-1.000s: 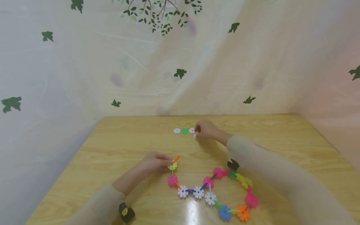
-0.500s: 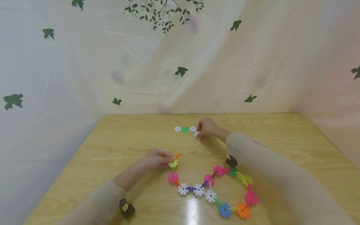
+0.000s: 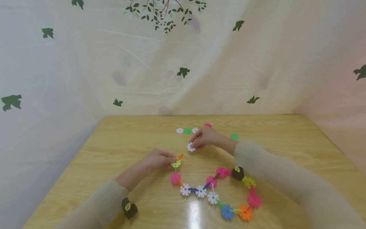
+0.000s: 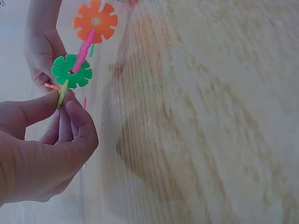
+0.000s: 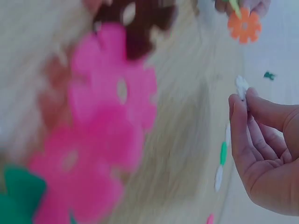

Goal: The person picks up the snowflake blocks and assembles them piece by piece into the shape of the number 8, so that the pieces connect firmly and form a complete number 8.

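My right hand pinches a white notched flower-shaped disc between thumb and fingers, just above the table. In the right wrist view this disc appears nearly edge-on. Lower left, my left hand pinches the yellow disc at one end of a chain of interlocked coloured discs. An orange disc sticks out from that yellow one. Close up in the left wrist view, a green disc and another orange disc follow along the chain. The white disc and the chain's end are apart.
Beyond the right hand lie loose discs: white, green, white, pink and another green. The chain's rest, with a blue disc, loops across the wooden table under the right forearm.
My right hand has picked up the white disc from near the loose row and brought it toward me and left, uncovering a pink and a green disc. My left hand stays about where it was.
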`<action>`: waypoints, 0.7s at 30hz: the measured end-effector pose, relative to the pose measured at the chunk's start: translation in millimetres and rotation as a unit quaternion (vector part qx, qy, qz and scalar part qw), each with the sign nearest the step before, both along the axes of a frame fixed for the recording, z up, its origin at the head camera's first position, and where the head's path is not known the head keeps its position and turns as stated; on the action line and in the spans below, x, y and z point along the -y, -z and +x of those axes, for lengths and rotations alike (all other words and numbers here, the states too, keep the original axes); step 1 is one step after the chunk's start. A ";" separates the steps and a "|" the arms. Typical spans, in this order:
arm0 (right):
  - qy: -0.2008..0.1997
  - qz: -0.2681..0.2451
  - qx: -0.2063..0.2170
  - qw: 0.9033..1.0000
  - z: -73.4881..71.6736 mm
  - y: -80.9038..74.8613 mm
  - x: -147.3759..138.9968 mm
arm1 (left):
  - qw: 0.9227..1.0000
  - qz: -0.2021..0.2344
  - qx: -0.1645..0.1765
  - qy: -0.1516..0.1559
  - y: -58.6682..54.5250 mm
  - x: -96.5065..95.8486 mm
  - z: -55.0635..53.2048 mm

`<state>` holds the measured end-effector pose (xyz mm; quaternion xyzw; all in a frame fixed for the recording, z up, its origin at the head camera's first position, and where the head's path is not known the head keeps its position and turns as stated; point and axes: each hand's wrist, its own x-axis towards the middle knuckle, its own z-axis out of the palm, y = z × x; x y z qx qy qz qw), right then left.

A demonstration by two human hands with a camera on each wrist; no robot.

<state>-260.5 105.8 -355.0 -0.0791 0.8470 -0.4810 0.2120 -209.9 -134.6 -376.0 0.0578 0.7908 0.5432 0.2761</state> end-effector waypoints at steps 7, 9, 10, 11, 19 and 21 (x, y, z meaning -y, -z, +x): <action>0.009 -0.052 0.033 0.998 14.3 1.9 9.4 | 1.000 -0.007 0.001 0.001 0.6 -1.4 -0.7; 0.011 -0.057 0.037 0.998 16.3 3.1 10.5 | 1.000 -0.009 0.002 0.000 0.5 -1.9 -1.2; 0.014 -0.059 0.040 0.997 17.1 3.9 11.0 | 1.000 -0.008 0.003 -0.003 0.7 -2.2 -1.3; 0.017 -0.061 0.043 0.997 17.9 4.8 11.6 | 1.000 -0.008 0.004 -0.004 0.7 -2.4 -1.5; 0.059 -0.093 0.071 0.991 23.4 10.4 16.3 | 1.000 -0.008 0.001 -0.004 1.7 -2.5 -1.0; 0.061 -0.097 0.071 0.991 23.8 12.0 16.4 | 1.000 -0.005 0.001 -0.002 1.9 -2.5 -1.1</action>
